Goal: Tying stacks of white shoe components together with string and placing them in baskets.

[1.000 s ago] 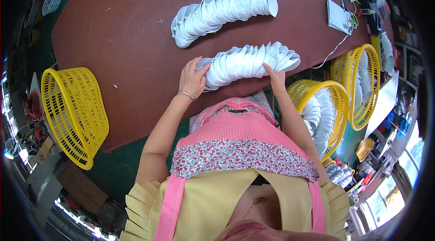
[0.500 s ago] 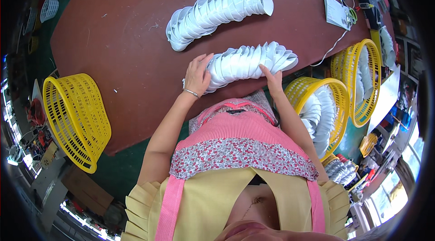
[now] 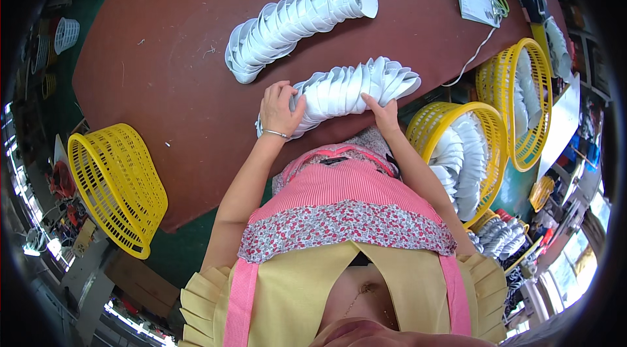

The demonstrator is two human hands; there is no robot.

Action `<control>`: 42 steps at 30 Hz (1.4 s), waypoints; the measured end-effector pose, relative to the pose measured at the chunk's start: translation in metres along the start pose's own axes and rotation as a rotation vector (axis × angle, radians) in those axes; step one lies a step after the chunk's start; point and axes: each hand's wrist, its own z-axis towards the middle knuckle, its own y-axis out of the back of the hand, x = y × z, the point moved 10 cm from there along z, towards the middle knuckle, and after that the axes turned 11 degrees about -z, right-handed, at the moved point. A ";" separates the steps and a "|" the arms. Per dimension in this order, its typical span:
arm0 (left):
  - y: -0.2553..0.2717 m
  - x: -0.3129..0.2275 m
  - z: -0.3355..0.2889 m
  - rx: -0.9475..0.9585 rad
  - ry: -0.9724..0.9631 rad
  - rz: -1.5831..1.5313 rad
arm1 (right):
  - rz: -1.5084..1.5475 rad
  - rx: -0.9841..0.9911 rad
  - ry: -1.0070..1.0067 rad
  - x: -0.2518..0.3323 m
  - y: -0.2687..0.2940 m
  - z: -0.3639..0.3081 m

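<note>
A long nested stack of white, curved, thin pieces [image 3: 338,91] lies along the table's near edge, in front of my body. At its left end my left hand [image 3: 279,109] is closed over the pieces, its fingers bent on top and the thumb on the near side. Toward the right end, my right hand [image 3: 384,114] grips the near side, with the thumb on the pieces and the other fingers mostly hidden. Farther back, a second similar stack [image 3: 297,24] rests on the table, touched by neither hand.
The reddish-brown table [image 3: 176,105] spreads out ahead. A yellow perforated basket [image 3: 153,184] stands at its left edge. On the right are two yellow baskets, a nearer one [image 3: 499,171] and a farther one [image 3: 547,99], both holding white pieces. A clipboard with paper [image 3: 477,2] lies far right, beside a white cord [image 3: 480,48].
The whole view has shifted and turned a little. Both hands keep their hold on the near stack, with hardly any visible change between them and it.
</note>
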 end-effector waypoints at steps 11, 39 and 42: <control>-0.016 -0.043 0.016 0.177 -0.266 0.024 | -0.052 -0.021 0.055 -0.006 0.005 0.004; -0.049 -0.092 0.051 0.164 -0.281 -0.009 | -0.139 -0.080 0.161 0.001 0.011 0.006; -0.054 -0.085 0.051 0.131 -0.229 0.001 | -0.130 -0.098 0.164 0.002 0.013 0.005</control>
